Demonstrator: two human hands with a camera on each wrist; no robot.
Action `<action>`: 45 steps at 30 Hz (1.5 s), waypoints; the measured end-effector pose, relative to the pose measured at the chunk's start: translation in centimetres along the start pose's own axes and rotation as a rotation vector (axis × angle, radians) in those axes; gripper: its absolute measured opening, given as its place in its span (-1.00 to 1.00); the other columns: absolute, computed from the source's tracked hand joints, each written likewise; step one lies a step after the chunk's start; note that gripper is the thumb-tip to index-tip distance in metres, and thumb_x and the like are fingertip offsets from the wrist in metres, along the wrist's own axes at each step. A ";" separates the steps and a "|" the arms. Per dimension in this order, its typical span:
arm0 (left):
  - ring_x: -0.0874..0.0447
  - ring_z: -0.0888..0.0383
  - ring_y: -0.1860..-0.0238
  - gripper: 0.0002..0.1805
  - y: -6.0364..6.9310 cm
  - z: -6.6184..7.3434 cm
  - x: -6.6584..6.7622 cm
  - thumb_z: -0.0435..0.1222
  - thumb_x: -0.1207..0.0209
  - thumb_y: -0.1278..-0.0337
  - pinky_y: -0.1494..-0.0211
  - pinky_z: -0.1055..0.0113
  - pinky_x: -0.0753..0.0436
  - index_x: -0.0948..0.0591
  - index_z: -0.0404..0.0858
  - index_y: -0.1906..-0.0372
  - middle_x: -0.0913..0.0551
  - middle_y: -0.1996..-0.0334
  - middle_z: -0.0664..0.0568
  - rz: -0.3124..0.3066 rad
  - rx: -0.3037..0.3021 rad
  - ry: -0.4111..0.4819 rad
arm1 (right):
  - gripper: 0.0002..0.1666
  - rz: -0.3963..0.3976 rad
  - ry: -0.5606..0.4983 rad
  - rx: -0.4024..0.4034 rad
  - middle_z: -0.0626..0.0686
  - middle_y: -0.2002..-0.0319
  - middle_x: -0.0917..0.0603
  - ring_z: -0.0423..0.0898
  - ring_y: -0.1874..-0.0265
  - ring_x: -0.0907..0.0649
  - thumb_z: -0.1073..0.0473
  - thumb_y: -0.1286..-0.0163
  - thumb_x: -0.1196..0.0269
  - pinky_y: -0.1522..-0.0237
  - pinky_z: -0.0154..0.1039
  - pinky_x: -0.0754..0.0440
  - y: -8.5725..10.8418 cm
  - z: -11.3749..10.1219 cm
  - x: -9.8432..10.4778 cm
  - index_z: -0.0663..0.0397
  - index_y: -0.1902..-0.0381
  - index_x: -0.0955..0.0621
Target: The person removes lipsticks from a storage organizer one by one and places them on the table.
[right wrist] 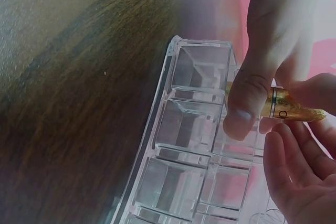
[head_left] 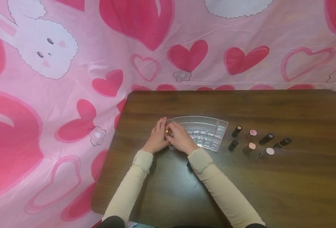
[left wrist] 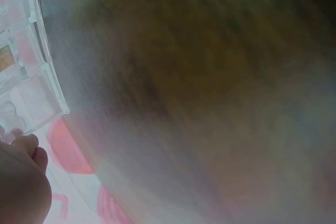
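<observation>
Both hands meet over the left end of a clear, curved cosmetics organizer [head_left: 197, 118] with rows of small compartments. A shiny gold lipstick tube [right wrist: 302, 109] lies between them, tilted sideways above the cells. My left hand [head_left: 156, 137] holds one end, its thumb laid over the tube in the right wrist view. My right hand [head_left: 182, 137] pinches the other, tapered end, with its remaining fingers curved below. Part of the tube is hidden behind the left thumb. In the left wrist view, only some of the left hand [left wrist: 23, 182] shows beside the organizer's clear wall [left wrist: 44, 40].
Several lipsticks stand right of the organizer, among them a black one [head_left: 237, 131], a pink-topped one [head_left: 252, 135] and a white-topped one [head_left: 267, 152]. A dark object [head_left: 188, 165] is partly hidden by the right sleeve. A pink heart-print cloth [head_left: 185, 63] hangs behind the wooden table [head_left: 242, 193].
</observation>
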State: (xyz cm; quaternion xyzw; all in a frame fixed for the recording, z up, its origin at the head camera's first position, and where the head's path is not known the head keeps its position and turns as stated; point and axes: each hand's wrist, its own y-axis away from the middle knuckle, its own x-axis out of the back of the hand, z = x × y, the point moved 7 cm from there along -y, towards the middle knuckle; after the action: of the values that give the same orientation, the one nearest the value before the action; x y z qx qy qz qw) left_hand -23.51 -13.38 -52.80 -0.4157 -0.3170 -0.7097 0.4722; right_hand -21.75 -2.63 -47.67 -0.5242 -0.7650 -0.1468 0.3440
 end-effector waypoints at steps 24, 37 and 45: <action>0.14 0.00 -0.56 0.12 0.1 0.0 0.0 0.01 -0.28 -0.06 -0.55 -0.05 -0.06 0.16 -0.23 -0.54 0.05 -0.50 -0.14 -0.009 0.016 0.001 | -0.72 0.003 0.017 -0.023 0.03 0.17 -0.56 -0.03 0.15 -0.55 0.27 -0.24 -0.30 0.06 -0.10 -0.58 0.0 0.2 -0.2 0.09 0.09 -0.54; 0.13 -0.01 -0.56 0.12 0.0 -0.1 0.0 0.01 -0.28 -0.05 -0.53 -0.08 -0.08 0.14 -0.24 -0.53 0.03 -0.49 -0.15 0.000 0.001 0.011 | -0.71 0.009 0.007 -0.032 0.03 0.15 -0.56 -0.03 0.13 -0.56 0.25 -0.23 -0.31 0.03 -0.10 -0.58 0.1 0.3 -0.2 0.09 0.09 -0.54; 0.13 -0.02 -0.56 0.11 0.0 -0.2 -0.1 0.03 -0.27 -0.07 -0.53 -0.09 -0.08 0.16 -0.20 -0.54 0.04 -0.50 -0.14 0.004 -0.001 0.011 | -0.72 0.000 -0.035 -0.049 0.01 0.14 -0.56 -0.05 0.14 -0.55 0.26 -0.25 -0.30 0.04 -0.11 -0.60 0.1 0.4 -0.3 0.08 0.08 -0.54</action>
State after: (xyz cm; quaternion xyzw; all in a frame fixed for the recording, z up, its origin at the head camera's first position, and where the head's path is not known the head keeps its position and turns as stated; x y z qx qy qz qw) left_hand -23.53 -13.54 -53.00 -0.4128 -0.3130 -0.7111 0.4752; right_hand -21.75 -2.55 -48.19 -0.5349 -0.7671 -0.1567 0.3176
